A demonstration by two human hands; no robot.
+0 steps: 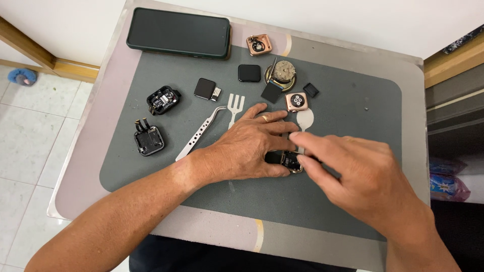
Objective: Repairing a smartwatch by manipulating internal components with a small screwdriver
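Observation:
My left hand [249, 146] lies flat on the grey mat [343, 100], fingers spread, pressing down on an opened smartwatch case [290, 161] with a gold rim. A ring sits on one finger. My right hand [348, 168] reaches in from the right, its fingertips touching the same watch case at its right edge. Much of the watch is hidden under both hands. Curved metal tweezers [200, 133] lie just left of my left hand.
Scattered on the mat: two black watch bodies [162, 99] [148, 139], two black square screens [204, 88] [249, 72], two rose-gold watch cases [259, 45] [296, 101], a round metal part [282, 73]. A dark phone [179, 33] lies at the back left.

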